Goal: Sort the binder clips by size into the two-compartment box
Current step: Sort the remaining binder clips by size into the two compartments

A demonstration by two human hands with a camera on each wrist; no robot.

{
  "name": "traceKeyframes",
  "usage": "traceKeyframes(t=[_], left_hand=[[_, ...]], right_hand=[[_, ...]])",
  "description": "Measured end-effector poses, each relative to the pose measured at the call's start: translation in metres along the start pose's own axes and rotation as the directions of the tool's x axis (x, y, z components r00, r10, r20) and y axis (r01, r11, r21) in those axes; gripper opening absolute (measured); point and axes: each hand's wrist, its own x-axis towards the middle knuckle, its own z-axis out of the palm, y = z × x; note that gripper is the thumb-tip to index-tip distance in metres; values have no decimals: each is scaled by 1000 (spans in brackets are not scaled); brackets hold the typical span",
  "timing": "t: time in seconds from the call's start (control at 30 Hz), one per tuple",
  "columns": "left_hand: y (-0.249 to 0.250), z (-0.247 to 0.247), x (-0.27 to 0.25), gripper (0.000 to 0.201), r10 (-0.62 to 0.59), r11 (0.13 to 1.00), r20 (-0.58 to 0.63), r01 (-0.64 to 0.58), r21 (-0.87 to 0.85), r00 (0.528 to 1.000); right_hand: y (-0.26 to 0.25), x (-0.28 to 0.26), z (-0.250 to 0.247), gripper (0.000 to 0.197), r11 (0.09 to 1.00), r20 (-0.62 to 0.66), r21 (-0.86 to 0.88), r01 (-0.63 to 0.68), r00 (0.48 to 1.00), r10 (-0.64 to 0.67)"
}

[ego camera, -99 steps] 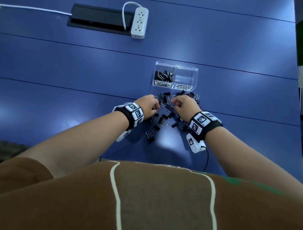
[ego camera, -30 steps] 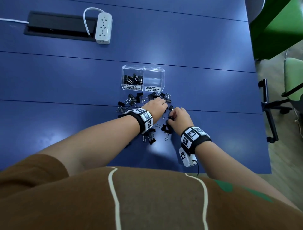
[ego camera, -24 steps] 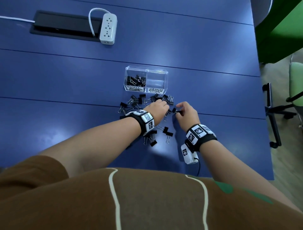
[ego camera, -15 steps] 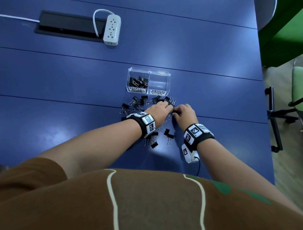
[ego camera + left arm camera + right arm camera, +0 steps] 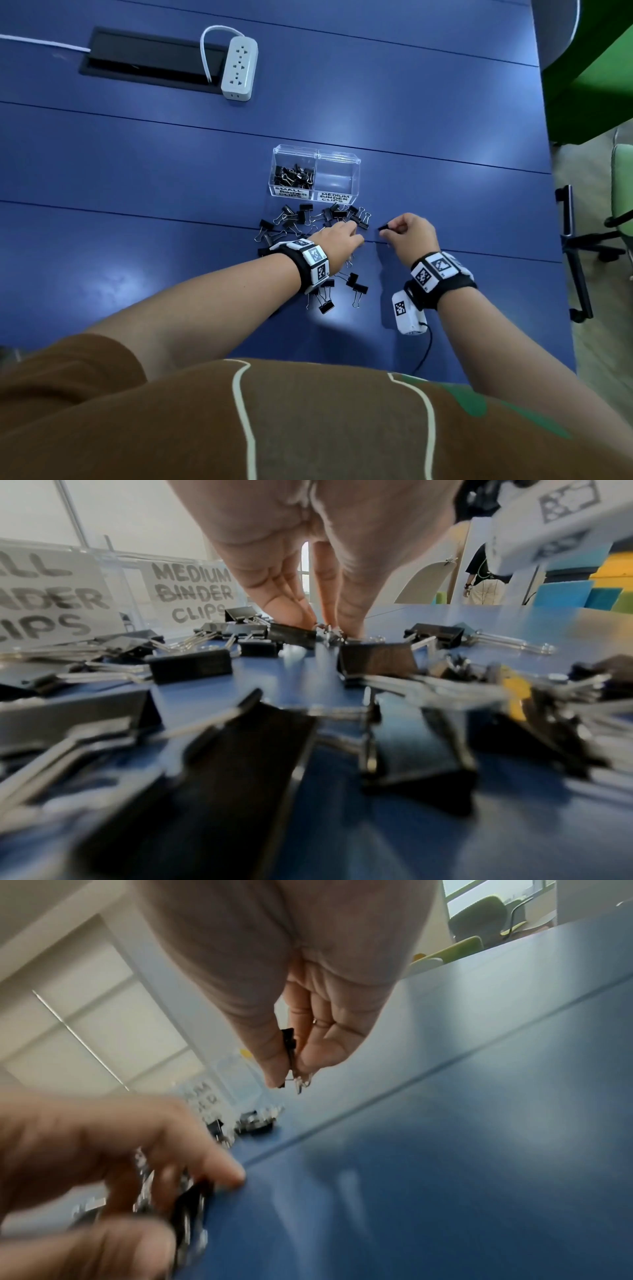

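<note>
One small binder clip [image 5: 383, 227] is pinched in the right hand [image 5: 409, 236], which has pulled away to the right since half a second ago, when both hands were touching over the pile. Left hand [image 5: 337, 242] sits right of centre, fingertips [image 5: 291, 610] down on the loose clips [image 5: 301, 219]; whether it's actually gripping one, can't tell. Roughly twenty loose clips are scattered on the blue worktop [image 5: 137, 164], too tangled for an exact count. Box [image 5: 317, 176] above them has two compartments: left one holds a heap of small clips, right one looks bare. One power strip [image 5: 239, 68] upper left.
</note>
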Motion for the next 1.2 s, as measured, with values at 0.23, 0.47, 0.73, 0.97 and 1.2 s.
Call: traceKeyframes(t=[0.23,0.47,0.73,0.97,1.2], left_hand=[[-9,4,-13,13,-11,1000,12,11,-3,1000],[-27,1,-27,6,0,998,-25,-2,-68,1000],[-66,-46,-48,9,-266,931,-318,158,-328,910],[-103,-93,-23,15,-391,897,-387,250,-366,835],[-96,-83,-16,21,-288,946,-404,192,-261,868]], right_hand=[[-82,34,-5,20,980,68,66,188,979,-192],[-158,41,36,14,886,249,-147,440,883,-398],[-147,33,37,22,908,194,-14,419,892,-408],[-77,-15,30,12,943,218,-15,333,921,-322],[-36,-49,67,20,866,410,-248,435,857,-313]])
